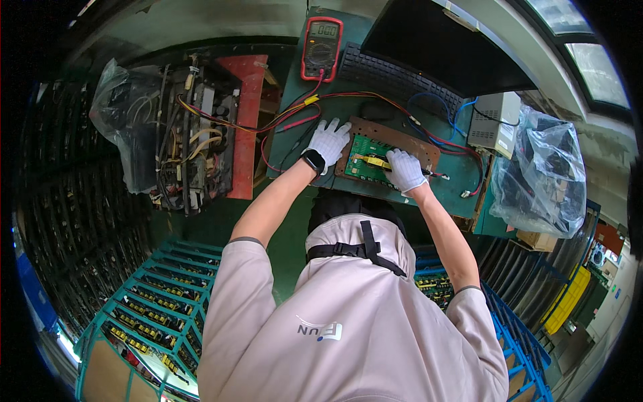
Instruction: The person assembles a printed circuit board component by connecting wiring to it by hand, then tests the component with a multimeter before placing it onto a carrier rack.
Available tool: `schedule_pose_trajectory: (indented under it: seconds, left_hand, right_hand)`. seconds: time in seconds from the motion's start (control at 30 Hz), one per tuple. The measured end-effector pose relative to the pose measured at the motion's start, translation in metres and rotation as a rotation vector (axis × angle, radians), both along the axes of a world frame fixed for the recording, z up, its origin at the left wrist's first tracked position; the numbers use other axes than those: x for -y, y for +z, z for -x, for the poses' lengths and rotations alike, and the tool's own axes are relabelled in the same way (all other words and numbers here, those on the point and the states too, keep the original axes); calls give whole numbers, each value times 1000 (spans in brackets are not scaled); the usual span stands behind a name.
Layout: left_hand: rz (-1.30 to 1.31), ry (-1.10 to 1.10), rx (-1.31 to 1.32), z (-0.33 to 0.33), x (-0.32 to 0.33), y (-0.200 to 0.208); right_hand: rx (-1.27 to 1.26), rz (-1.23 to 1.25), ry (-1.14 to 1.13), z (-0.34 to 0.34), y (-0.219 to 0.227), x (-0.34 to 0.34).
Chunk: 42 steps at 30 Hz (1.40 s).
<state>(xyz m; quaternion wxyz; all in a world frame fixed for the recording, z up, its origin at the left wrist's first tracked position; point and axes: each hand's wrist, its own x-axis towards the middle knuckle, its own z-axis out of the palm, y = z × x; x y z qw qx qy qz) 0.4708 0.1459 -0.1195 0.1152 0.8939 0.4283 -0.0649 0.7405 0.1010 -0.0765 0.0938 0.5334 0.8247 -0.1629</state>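
Observation:
A green circuit board [362, 147] lies on a brown plate with holes [429, 153] on the green-topped bench. A yellow part [377, 161] stands out on the board. My right hand [405, 171], in a white glove, rests over the board's right half at the end of this part. Its fingers are curled in, and what they hold, if anything, is hidden. My left hand [329, 141], also gloved and with a black watch at the wrist, lies flat with fingers apart at the plate's left edge. A red-tipped thing [439, 175] sticks out beyond my right hand.
Behind the board stand a red multimeter [322, 48], a black keyboard [395, 74] and a dark monitor [442, 47]. Red, yellow and black cables [315, 99] cross the bench. A pale box [494, 120] is at right. Teal racks [161, 295] with several boards stand lower left.

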Motion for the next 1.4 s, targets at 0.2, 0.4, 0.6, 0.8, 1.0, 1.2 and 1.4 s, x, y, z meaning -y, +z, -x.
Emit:
schedule_pose_trajectory:
  seconds: [0.2, 0.4, 0.6, 0.8, 1.0, 1.2, 1.4]
  left_hand:
    - [-22, -19, -1, -2, -4, 0]
    - [25, -28, 23, -4, -6, 7]
    - [37, -51, -3, -7, -5, 16]
    - [30, 9, -12, -20, 3, 17]
    - [-159, 616, 663, -92, 85, 67]
    - [808, 1052, 1154, -283, 165, 54]
    - [649, 1507, 1366, -420, 128, -23]
  right_hand:
    - [-15, -62, -12, -4, -7, 6]
    - [-52, -12, -79, -4, -6, 8]
    - [-90, -125, -73, -7, -19, 15]
    - [-298, -308, 5, -42, 9, 33]
    - [-350, -111, -235, -212, 47, 95]
    - [-68, -380, -282, -361, -25, 129]
    - [-175, -352, -114, -388, -55, 108]
